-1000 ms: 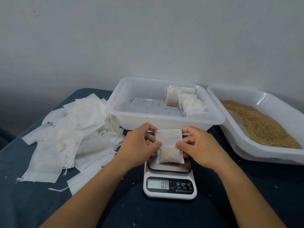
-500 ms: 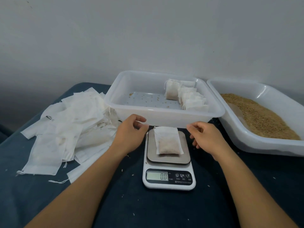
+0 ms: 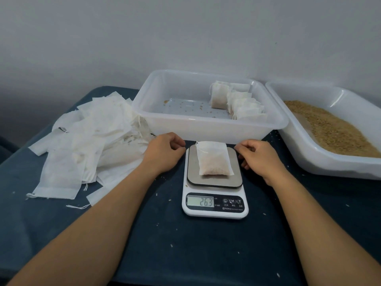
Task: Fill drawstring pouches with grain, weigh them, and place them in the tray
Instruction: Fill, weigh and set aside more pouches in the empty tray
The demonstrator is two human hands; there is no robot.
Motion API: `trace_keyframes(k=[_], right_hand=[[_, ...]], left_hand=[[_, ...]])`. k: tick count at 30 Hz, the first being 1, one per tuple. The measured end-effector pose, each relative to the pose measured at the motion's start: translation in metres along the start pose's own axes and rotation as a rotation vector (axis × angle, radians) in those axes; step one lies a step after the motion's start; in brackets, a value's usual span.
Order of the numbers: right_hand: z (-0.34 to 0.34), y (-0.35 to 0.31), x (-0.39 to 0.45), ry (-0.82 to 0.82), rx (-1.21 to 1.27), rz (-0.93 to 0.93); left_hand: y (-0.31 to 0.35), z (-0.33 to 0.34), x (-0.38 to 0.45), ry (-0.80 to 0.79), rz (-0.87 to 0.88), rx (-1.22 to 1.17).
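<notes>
A: What lies left of the scale (image 3: 215, 189)?

B: A heap of empty pouches (image 3: 90, 141) on the dark table (image 3: 206, 254), well left of the scale. Nearer, the left hand (image 3: 164, 154) rests just beside the scale's platform, fingers loosely curled, gripping nothing.

A: And on the scale?

B: One filled pouch (image 3: 213, 158) lies flat on the steel platform, its string at the top left corner. Neither hand touches it. The display (image 3: 200, 201) reads 26.3.

A: Behind the scale?

B: A clear tray (image 3: 165, 120), touching or nearly so, with a row of filled pouches (image 3: 237, 101) along its right side and stray grains on its floor.

A: To the right?

B: The right hand (image 3: 260, 158) sits just beside the platform, fingers curled loosely, empty. Farther right of the scale, a white bin (image 3: 309, 155) holds loose grain (image 3: 334, 129).
</notes>
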State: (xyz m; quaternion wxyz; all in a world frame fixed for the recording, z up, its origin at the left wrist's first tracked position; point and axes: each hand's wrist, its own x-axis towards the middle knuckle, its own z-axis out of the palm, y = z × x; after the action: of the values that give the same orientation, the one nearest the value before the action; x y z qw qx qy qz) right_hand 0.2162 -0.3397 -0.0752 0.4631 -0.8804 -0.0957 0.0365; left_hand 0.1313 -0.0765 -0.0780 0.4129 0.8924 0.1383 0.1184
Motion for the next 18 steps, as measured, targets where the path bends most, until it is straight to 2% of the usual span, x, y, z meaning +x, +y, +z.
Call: trace_keyframes(k=[7, 10, 14, 18], right_hand=[[0.000, 0.002, 0.001, -0.007, 0.004, -0.017], [0.001, 0.000, 0.001, 0.045, 0.048, -0.015], [0.001, -0.010, -0.005, 0.061, 0.090, -0.122], [0.007, -0.021, -0.011, 0.009, -0.002, -0.194]], left_hand=[[0.000, 0.001, 0.000, 0.005, 0.000, 0.006], [0.000, 0.000, -0.001, 0.003, 0.006, 0.002], [0.000, 0.001, -0.002, 0.002, 0.008, 0.003], [0.001, 0.000, -0.002, 0.001, 0.012, 0.006]])
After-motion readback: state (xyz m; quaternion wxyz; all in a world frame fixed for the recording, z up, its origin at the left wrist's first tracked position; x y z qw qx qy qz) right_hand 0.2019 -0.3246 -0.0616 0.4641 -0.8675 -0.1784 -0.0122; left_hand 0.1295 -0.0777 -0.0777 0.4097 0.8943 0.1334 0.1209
